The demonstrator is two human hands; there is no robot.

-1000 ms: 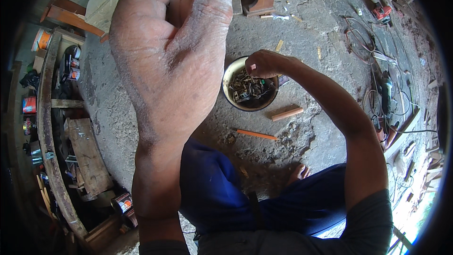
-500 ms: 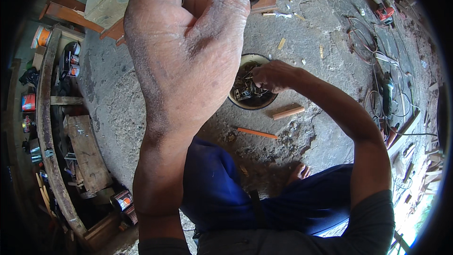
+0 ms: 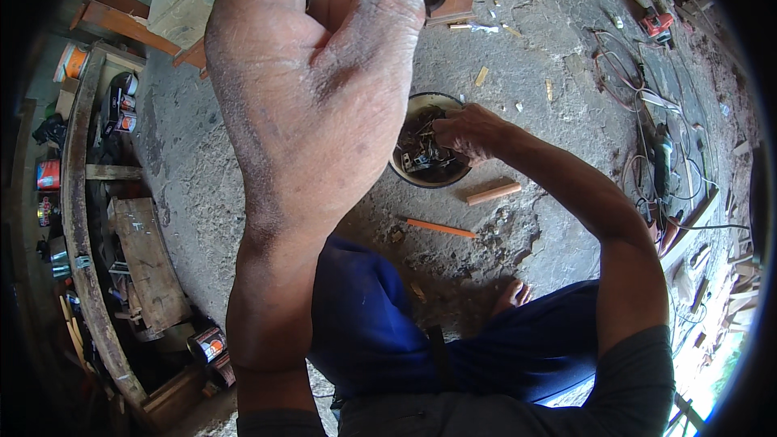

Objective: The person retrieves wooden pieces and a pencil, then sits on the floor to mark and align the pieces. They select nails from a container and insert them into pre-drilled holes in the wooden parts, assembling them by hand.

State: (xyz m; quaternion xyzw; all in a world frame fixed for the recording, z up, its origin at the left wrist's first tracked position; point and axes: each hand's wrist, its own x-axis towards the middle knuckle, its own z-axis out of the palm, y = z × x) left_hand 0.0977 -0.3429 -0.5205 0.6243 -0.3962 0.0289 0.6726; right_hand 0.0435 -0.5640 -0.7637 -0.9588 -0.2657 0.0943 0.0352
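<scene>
My left hand (image 3: 316,105) is raised close to the camera, powdered with pale dust. Its fingers curl together at the top edge, where a whitish bit shows by the thumb; what they hold is mostly cut off. Lower down, my right hand (image 3: 473,131) reaches into the right side of a round dark-rimmed bowl (image 3: 433,183). Inside the bowl lies a heap of small metal hardware (image 3: 422,154), with thin nail-like pieces and shinier bits. The right fingers are bent together among these pieces; their tips are hidden.
On the rough concrete floor near the bowl lie a short wooden stick (image 3: 494,193) and an orange pencil-like strip (image 3: 442,228). A red power tool (image 3: 657,26), an angle grinder (image 3: 664,162) and cables are at right. A wooden frame (image 3: 78,218) with cans stands at left.
My right hand has shifted slightly within the bowl, its fingers turned a little lower. My left hand has drifted a touch to the left, its grip the same.
</scene>
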